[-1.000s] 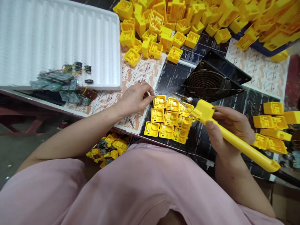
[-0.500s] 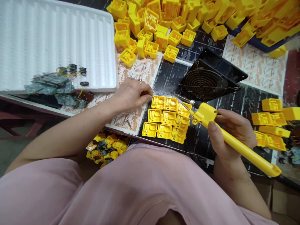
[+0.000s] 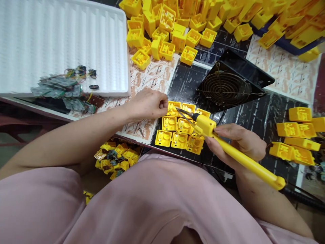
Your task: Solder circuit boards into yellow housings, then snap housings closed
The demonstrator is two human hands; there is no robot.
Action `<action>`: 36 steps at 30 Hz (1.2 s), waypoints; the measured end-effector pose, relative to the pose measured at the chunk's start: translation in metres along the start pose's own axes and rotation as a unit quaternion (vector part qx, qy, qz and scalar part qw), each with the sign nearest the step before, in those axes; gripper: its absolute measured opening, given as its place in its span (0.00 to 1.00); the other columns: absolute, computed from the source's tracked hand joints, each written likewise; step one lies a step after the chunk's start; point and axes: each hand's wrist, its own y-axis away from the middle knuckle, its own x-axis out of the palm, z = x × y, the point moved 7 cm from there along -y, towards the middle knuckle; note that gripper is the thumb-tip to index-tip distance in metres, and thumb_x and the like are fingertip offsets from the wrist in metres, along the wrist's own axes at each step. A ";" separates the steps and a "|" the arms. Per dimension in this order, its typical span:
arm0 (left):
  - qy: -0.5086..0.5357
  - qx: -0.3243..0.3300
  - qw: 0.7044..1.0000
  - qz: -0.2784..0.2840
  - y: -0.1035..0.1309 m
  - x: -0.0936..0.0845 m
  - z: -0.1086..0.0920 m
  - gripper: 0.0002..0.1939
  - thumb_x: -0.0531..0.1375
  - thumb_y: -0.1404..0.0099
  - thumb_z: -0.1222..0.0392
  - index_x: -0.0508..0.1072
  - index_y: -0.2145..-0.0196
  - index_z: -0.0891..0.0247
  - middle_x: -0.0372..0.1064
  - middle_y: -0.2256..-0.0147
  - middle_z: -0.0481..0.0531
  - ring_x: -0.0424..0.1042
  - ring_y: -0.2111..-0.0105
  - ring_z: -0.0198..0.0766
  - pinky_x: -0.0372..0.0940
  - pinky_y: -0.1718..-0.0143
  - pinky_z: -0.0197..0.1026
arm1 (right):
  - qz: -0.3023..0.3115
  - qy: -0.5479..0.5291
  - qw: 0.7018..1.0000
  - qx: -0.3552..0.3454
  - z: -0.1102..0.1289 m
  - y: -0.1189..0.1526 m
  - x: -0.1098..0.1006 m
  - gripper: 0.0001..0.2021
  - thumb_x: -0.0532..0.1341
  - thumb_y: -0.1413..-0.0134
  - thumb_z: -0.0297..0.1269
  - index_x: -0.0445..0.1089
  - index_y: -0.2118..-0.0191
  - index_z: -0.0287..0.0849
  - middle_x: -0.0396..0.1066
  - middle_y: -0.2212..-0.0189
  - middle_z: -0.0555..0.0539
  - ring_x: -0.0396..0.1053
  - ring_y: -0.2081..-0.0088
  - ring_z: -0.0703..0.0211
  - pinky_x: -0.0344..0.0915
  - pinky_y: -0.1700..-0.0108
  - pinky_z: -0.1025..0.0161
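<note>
My right hand [image 3: 238, 142] is wrapped round a yellow soldering iron [image 3: 236, 150] with a thin feed tube beside its dark tip. That tip points down at the top-left case of a block of small open yellow plastic cases [image 3: 163, 138]. These lie close together in rows, with small metal contacts and round speaker grilles inside. Beside the same top-left case, my left hand [image 3: 149, 104] has its fingers curled and pinched together. Anything between those fingertips is hidden or too small to make out.
A black fan with a wire grille [image 3: 224, 89] stands behind the cases. More yellow cases [image 3: 189, 56] are heaped at the back, others [image 3: 288, 129] sit at right. Wired circuit boards [image 3: 61, 84] lie by a white foam tray [image 3: 101, 51]. A cable trails from the iron.
The soldering iron has moved left and its tip is now over the top-left case. My left hand has shifted slightly, its fingers more tightly curled. The view has shifted a little.
</note>
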 end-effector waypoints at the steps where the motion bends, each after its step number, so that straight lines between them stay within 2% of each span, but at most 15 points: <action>1: 0.001 0.004 1.000 0.010 -0.002 0.000 0.000 0.07 0.59 0.44 0.64 0.78 0.70 0.61 0.73 0.76 0.46 0.74 0.71 0.38 0.65 0.63 0.38 | 0.008 0.002 1.000 -0.002 0.001 -0.003 0.002 0.18 0.77 0.53 0.31 0.76 0.55 0.46 0.80 0.71 0.52 0.79 0.71 0.57 0.78 0.72 0.64; 4: 0.008 0.012 0.999 0.037 -0.006 0.001 0.000 0.06 0.59 0.46 0.63 0.77 0.72 0.60 0.72 0.77 0.46 0.74 0.70 0.39 0.65 0.64 0.38 | 0.040 0.027 0.999 0.005 0.004 -0.009 0.005 0.18 0.75 0.49 0.33 0.75 0.53 0.49 0.80 0.70 0.52 0.79 0.72 0.56 0.78 0.73 0.62; 8: 0.000 0.002 0.998 0.056 -0.010 -0.001 -0.001 0.04 0.60 0.47 0.63 0.76 0.74 0.60 0.72 0.77 0.46 0.73 0.72 0.38 0.63 0.66 0.37 | 0.073 0.099 0.992 0.013 0.005 -0.013 0.006 0.21 0.73 0.45 0.38 0.74 0.45 0.50 0.81 0.67 0.53 0.79 0.73 0.58 0.76 0.74 0.64; 12: -0.004 -0.008 0.998 0.070 -0.014 -0.001 -0.001 0.03 0.60 0.47 0.65 0.75 0.75 0.61 0.72 0.77 0.45 0.71 0.74 0.35 0.61 0.68 0.36 | 0.066 0.045 0.997 -0.012 0.003 -0.016 0.008 0.16 0.76 0.48 0.35 0.75 0.54 0.48 0.81 0.69 0.51 0.80 0.71 0.55 0.78 0.73 0.63; 16: 0.005 0.007 0.998 0.070 -0.016 0.001 -0.001 0.04 0.61 0.47 0.64 0.76 0.74 0.61 0.71 0.77 0.46 0.73 0.71 0.38 0.65 0.63 0.38 | 0.067 0.014 0.996 -0.050 0.003 -0.021 0.013 0.14 0.76 0.50 0.32 0.72 0.63 0.45 0.79 0.73 0.53 0.79 0.74 0.58 0.75 0.76 0.66; 19: 0.024 0.019 0.997 0.066 -0.018 0.003 0.004 0.04 0.61 0.47 0.62 0.77 0.74 0.61 0.71 0.78 0.46 0.74 0.69 0.40 0.67 0.61 0.40 | 0.068 0.018 0.996 -0.061 0.004 -0.025 0.012 0.14 0.76 0.50 0.31 0.71 0.64 0.46 0.78 0.74 0.54 0.79 0.74 0.60 0.74 0.76 0.67; 25: 0.098 0.008 0.994 0.044 -0.025 -0.004 0.018 0.10 0.58 0.48 0.60 0.79 0.71 0.62 0.69 0.78 0.44 0.72 0.74 0.35 0.66 0.67 0.37 | 0.008 0.045 0.999 -0.006 -0.003 -0.024 0.003 0.13 0.77 0.52 0.31 0.72 0.65 0.47 0.78 0.74 0.54 0.79 0.72 0.58 0.76 0.74 0.66; 31: 0.050 -0.068 0.992 0.089 -0.026 -0.007 0.012 0.11 0.59 0.49 0.59 0.79 0.70 0.63 0.72 0.75 0.46 0.73 0.71 0.36 0.63 0.66 0.35 | 0.023 0.058 0.998 -0.031 0.000 -0.025 0.018 0.12 0.74 0.47 0.31 0.71 0.65 0.46 0.78 0.74 0.53 0.79 0.73 0.58 0.77 0.73 0.67; 36: 0.042 -0.068 0.993 0.087 -0.028 -0.009 0.006 0.08 0.59 0.49 0.61 0.78 0.72 0.63 0.71 0.77 0.46 0.70 0.74 0.35 0.62 0.69 0.35 | 0.028 0.061 0.996 -0.057 0.002 -0.028 0.021 0.11 0.73 0.45 0.30 0.70 0.65 0.45 0.78 0.74 0.53 0.79 0.73 0.59 0.76 0.72 0.67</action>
